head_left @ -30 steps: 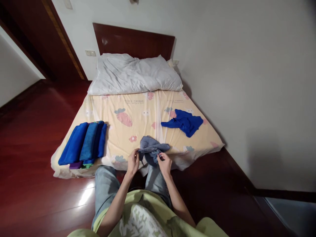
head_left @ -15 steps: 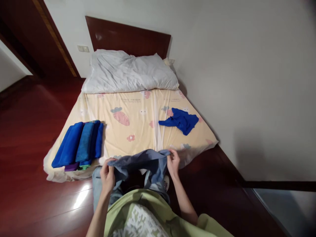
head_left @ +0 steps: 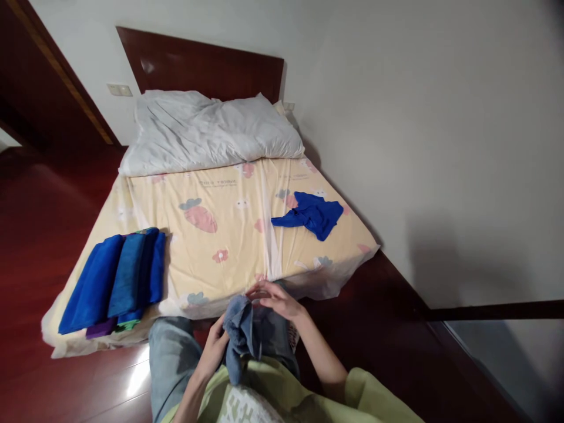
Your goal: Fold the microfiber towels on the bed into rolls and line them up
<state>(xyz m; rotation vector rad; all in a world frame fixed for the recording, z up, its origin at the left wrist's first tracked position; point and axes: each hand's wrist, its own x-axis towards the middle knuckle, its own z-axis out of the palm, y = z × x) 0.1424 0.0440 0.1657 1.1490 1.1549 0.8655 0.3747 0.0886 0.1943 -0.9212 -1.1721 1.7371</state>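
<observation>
Holds a grey-blue cloth [head_left: 240, 332] in the left hand [head_left: 214, 346], bunched and hanging down, above the lap at the near edge of the bed [head_left: 238, 235]. Has the left hand closed on the left side of the cloth. Holds the right hand [head_left: 277, 301] open, with fingers loosely spread, at the top right of the cloth; cannot tell whether touching it. Has both hands close together but apart from each other.

Sits or stands, cannot tell which, in jeans [head_left: 171, 349] and a yellow-green top [head_left: 374, 393]. Faces, at near left on the bed, folded blue cloths [head_left: 127, 276] lying side by side, with purple cloth [head_left: 101, 329] and green cloth [head_left: 128, 324] showing at their near end. Faces also, at right on the bed, a crumpled bright blue cloth [head_left: 317, 214], and at the far end, white bedding [head_left: 211, 132] before a dark red headboard [head_left: 200, 64].
</observation>
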